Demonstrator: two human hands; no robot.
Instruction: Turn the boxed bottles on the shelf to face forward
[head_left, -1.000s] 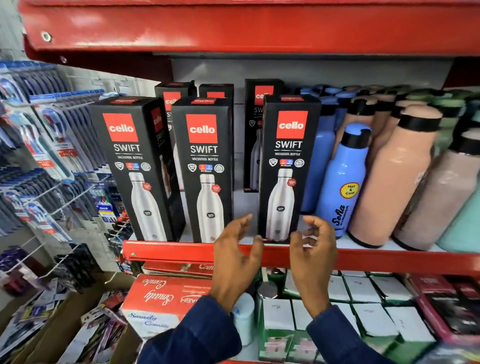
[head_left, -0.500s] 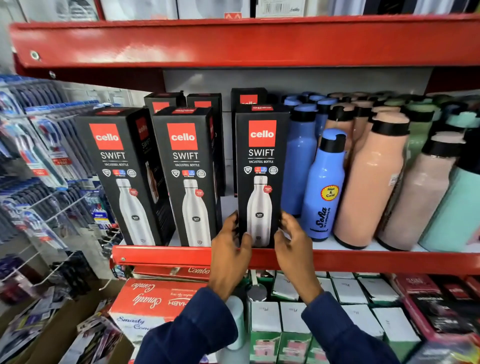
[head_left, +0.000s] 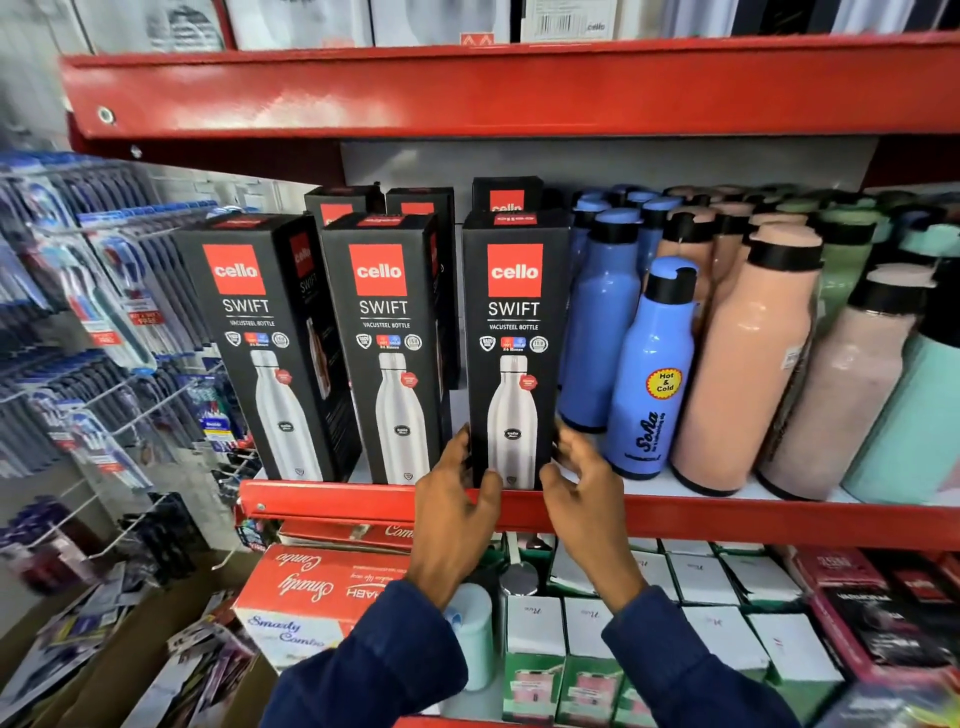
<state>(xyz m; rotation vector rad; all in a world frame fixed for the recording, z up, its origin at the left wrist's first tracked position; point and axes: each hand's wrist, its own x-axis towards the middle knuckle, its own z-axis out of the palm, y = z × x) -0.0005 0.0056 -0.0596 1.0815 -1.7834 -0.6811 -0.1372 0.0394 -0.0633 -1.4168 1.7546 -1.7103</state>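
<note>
Three black "cello SWIFT" bottle boxes stand in a front row on the red shelf (head_left: 343, 503): a left box (head_left: 260, 343) turned slightly so its side shows, a middle box (head_left: 387, 343), and a right box (head_left: 514, 343) with its front toward me. My left hand (head_left: 454, 499) grips the right box's lower left edge. My right hand (head_left: 584, 488) holds its lower right edge. More black boxes (head_left: 506, 200) stand in a back row, mostly hidden.
Blue bottles (head_left: 652, 374), peach bottles (head_left: 748, 364) and mint bottles (head_left: 919, 415) crowd the shelf just right of the box. A red shelf (head_left: 467, 88) hangs above. Toothbrush packs (head_left: 104, 312) hang on pegs at the left. Boxed goods (head_left: 322, 592) fill the lower shelf.
My hands went from open below the right box to gripping its lower edges. The box has shifted left, closer to the middle box, and stands square.
</note>
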